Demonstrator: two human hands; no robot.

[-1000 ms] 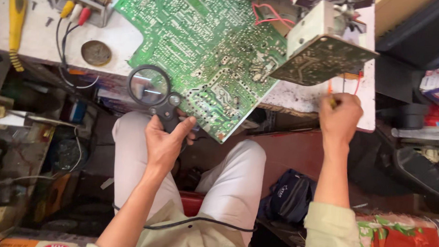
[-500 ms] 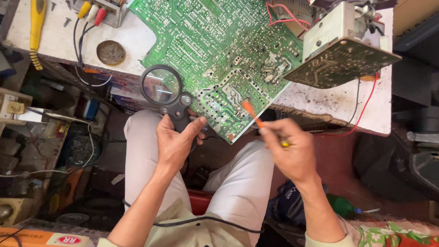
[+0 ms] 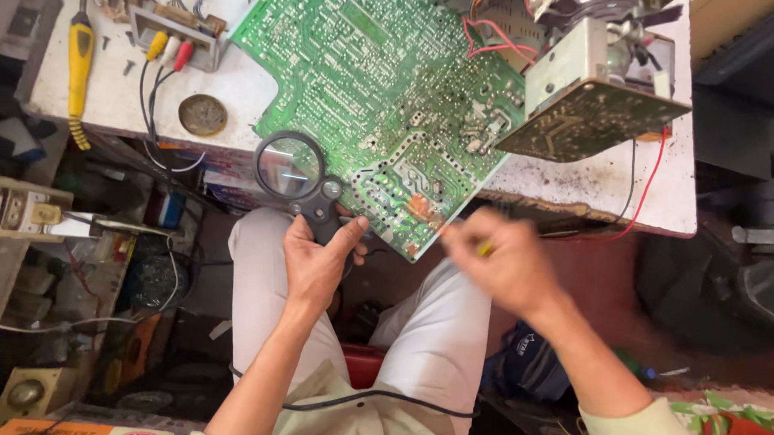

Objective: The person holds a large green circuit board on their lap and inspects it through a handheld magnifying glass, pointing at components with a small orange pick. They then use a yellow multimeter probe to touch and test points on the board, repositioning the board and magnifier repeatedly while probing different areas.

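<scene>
A large green circuit board [image 3: 383, 80] lies solder side up on the white workbench [image 3: 117, 97], its near corner overhanging the edge above my lap. My left hand [image 3: 317, 262] grips the black handle of a round magnifying glass [image 3: 290, 167], which sits at the board's left edge. My right hand [image 3: 497, 260] is blurred with motion and holds a thin orange-handled tool [image 3: 430, 215], its tip at the board's near corner.
A smaller board with a metal frame [image 3: 592, 117] and red wires stands at the bench's right. A yellow-handled screwdriver [image 3: 79, 57], a connector block with coloured plugs [image 3: 174, 43] and a round tin lid [image 3: 203, 114] lie at left. Cluttered shelves flank my legs.
My right hand came from the bench's right edge with the orange tool and brought its tip to the board's near corner. The left hand kept the magnifying glass in place.
</scene>
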